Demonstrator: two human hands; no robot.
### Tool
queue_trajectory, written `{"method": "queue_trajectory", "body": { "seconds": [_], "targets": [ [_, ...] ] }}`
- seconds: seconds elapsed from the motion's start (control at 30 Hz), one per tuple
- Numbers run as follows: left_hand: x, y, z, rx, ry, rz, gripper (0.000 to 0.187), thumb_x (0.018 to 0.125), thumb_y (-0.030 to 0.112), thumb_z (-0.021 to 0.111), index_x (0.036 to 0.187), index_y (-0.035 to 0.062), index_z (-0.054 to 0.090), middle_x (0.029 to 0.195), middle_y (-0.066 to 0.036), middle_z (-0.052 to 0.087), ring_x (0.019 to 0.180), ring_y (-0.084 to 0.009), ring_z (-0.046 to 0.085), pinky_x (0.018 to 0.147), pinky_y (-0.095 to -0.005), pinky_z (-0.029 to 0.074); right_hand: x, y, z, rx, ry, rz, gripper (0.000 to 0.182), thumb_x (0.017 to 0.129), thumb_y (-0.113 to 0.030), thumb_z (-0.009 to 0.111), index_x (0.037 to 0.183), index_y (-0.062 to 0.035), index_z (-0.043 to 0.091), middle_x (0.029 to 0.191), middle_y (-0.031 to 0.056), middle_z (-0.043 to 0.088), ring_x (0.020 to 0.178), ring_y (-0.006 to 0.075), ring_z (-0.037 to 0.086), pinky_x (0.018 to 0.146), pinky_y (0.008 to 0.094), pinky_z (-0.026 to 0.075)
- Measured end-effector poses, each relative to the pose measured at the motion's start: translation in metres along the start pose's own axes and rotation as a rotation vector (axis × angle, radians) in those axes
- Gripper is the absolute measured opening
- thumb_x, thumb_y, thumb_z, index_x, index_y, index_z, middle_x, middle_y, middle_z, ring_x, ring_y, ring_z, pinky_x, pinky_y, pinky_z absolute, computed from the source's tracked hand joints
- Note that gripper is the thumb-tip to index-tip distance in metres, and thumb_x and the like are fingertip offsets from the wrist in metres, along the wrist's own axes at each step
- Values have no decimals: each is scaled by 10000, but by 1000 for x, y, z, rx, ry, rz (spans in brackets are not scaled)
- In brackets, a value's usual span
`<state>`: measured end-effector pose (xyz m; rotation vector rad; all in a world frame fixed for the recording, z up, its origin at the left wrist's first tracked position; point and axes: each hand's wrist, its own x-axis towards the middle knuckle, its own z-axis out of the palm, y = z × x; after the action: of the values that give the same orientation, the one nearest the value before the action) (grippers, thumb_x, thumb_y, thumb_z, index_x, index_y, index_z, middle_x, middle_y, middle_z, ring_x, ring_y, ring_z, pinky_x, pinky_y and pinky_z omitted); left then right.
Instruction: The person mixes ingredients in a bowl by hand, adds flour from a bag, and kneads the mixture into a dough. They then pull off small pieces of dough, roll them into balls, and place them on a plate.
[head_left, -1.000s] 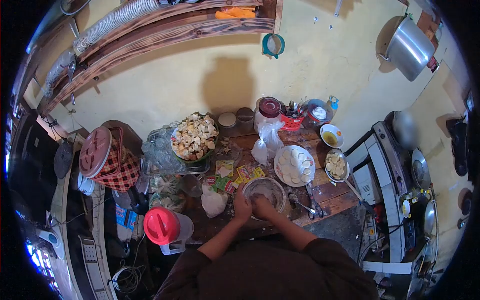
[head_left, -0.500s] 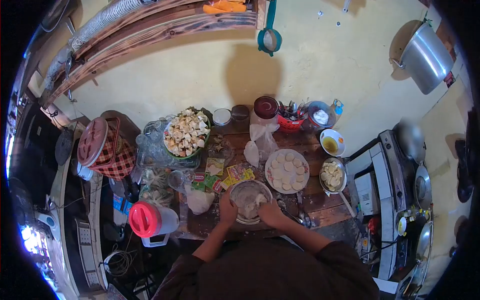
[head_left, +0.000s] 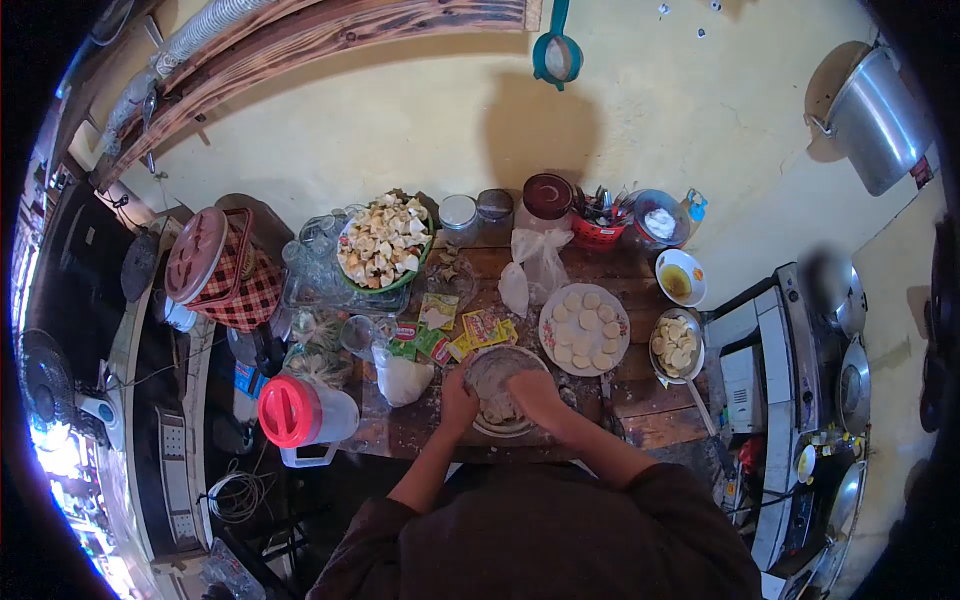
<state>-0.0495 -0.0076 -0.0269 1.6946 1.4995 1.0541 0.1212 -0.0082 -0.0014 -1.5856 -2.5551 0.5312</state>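
Observation:
A round bowl [head_left: 509,432] with a floury inside sits at the table's front edge. My left hand [head_left: 460,398] grips the bowl's left rim. My right hand [head_left: 537,396] is down inside the bowl from the right, its fingers curled against pale dough [head_left: 500,406]; the fingertips are partly hidden. Behind the bowl lie yellow and green seasoning packets [head_left: 484,328]. To the right, a floral plate [head_left: 546,338] carries several flat round pieces of dough.
A green bowl [head_left: 421,262] of cut pale pieces stands back left. At right are a pan [head_left: 699,366] of pale slices and a small bowl [head_left: 696,272] of yellow liquid. A red-lidded pitcher [head_left: 325,415] and a white bag [head_left: 403,380] stand left.
My right hand has moved further into the bowl, towards its middle, pressing down on the dough. My left hand stays at the rim. The whole view has shifted slightly.

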Motion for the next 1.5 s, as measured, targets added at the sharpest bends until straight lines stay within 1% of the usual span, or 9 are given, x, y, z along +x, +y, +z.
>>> {"method": "queue_trajectory", "body": {
  "seconds": [0.17, 0.3, 0.4, 0.57, 0.7, 0.77, 1.0, 1.3, 1.5],
  "targets": [
    [3, -8, 0, 2, -13, 87, 588, 644, -115, 416, 1217, 6, 462, 1140, -208, 528, 1054, -344, 515, 911, -351, 394, 13, -11, 16, -278, -22, -207, 151, 704, -140, 532, 776, -80, 650, 732, 101, 625, 773, 284, 618, 834, 521, 391],
    [2, 5, -7, -99, -39, 44, 572, 662, -104, 429, 1223, 6, 457, 1144, -209, 528, 1057, -336, 517, 908, -353, 399, 15, -35, 30, -284, -152, -25, 185, 694, -136, 558, 844, -80, 649, 836, 113, 632, 861, 273, 602, 902, 529, 347],
    [2, -13, 2, -138, -16, 15, 553, 679, -86, 448, 1224, 7, 457, 1136, -209, 537, 1059, -316, 525, 911, -355, 398, 25, -24, 43, -349, -223, -174, 246, 664, -160, 614, 893, -76, 649, 808, 125, 635, 820, 304, 607, 849, 414, 432],
    [8, -32, 0, -226, -85, 45, 560, 678, -83, 454, 1227, 26, 458, 1125, -214, 542, 1068, -316, 522, 925, -353, 392, 23, -36, -27, 286, -59, -65, 189, 704, -139, 561, 875, -91, 626, 830, 149, 622, 826, 313, 597, 809, 422, 445],
    [11, -23, -10, -349, -162, -3, 550, 685, -87, 441, 1221, 30, 462, 1119, -219, 541, 1073, -331, 515, 930, -357, 389, 12, -11, -5, -28, 107, -113, 177, 687, -104, 564, 850, -62, 614, 833, 156, 609, 809, 330, 592, 728, 406, 478],
    [8, -25, -7, -167, -117, 33, 547, 695, -75, 448, 1231, 33, 444, 1106, -223, 546, 1061, -337, 521, 913, -367, 400, 3, -8, 3, -144, -116, 128, 182, 693, -79, 545, 860, -52, 611, 870, 162, 592, 843, 337, 581, 734, 434, 469],
    [7, -24, -3, -100, -147, -37, 552, 703, -64, 452, 1243, 45, 407, 1071, -227, 556, 1007, -352, 546, 863, -394, 427, 8, -15, 33, 68, 168, 78, 176, 705, -53, 519, 829, -52, 644, 857, 185, 594, 834, 339, 586, 738, 424, 472],
    [5, -34, 4, -73, -173, -80, 537, 730, -39, 441, 1255, 51, 369, 1024, -247, 562, 959, -393, 548, 818, -427, 436, 32, -4, 33, -58, -163, 215, 254, 679, -95, 571, 925, -90, 635, 789, 183, 604, 798, 336, 588, 724, 429, 466],
    [8, 2, -14, -71, -249, -167, 528, 731, -21, 440, 1249, 31, 352, 1001, -272, 559, 947, -427, 533, 808, -467, 421, 37, -17, 37, 184, 180, 353, 253, 694, -108, 563, 935, -54, 618, 821, 176, 603, 814, 354, 572, 770, 460, 439]
  ]
}}
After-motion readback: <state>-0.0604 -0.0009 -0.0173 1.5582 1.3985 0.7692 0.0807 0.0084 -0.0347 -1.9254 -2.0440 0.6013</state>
